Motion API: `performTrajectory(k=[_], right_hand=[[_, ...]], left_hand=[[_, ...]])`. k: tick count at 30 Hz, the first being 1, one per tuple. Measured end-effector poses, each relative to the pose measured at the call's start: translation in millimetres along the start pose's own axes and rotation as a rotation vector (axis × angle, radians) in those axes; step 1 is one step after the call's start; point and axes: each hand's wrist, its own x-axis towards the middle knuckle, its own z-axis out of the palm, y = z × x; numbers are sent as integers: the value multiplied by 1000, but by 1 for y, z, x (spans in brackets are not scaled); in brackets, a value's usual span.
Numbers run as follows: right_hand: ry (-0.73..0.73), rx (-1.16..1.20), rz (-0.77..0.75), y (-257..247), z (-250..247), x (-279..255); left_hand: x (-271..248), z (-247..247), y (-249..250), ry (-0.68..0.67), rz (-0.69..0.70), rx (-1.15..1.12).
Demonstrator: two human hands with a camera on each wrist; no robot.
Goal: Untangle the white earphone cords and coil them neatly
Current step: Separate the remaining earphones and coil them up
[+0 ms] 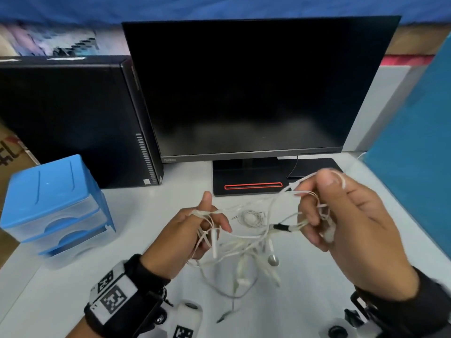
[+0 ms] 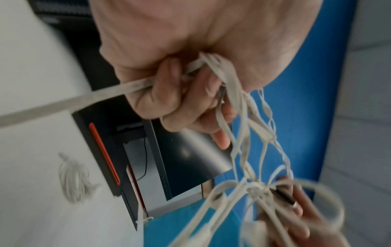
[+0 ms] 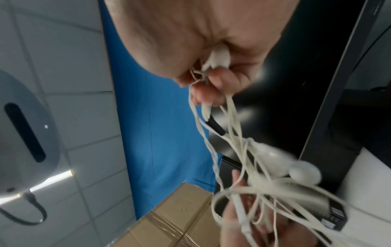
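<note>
A tangle of white earphone cords hangs in the air between my two hands above the white desk. My left hand has its fingers curled round several strands, with the forefinger pointing up. Higher and to the right, my right hand pinches other strands and an earbud. A black-sleeved joint sits in the stretched cords near the right hand. Loose earbuds dangle below. A second, neatly coiled white earphone lies on the desk behind the tangle.
A dark monitor on a black stand faces me. A black computer tower stands at left, with a small blue drawer unit in front of it. A blue partition bounds the right side.
</note>
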Motion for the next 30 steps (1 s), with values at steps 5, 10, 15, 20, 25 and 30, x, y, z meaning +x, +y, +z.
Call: performTrajectory(k=[5, 10, 15, 20, 25, 30], right_hand=[[69, 4, -94, -8, -5, 2], [4, -99, -85, -13, -5, 1], [-185, -63, 30, 2, 9, -3], [-274, -97, 141, 10, 9, -2], [-245, -90, 207, 9, 3, -1], [-465, -177, 249, 12, 0, -4]], left_hand=[[8, -13, -7, 41, -27, -94], [0, -36, -5, -307, 28, 496], [-11, -3, 18, -421, 287, 261], [-10, 27, 20, -194, 294, 101], [-11, 8, 19, 16, 297, 177], [-15, -15, 24, 86, 294, 70]])
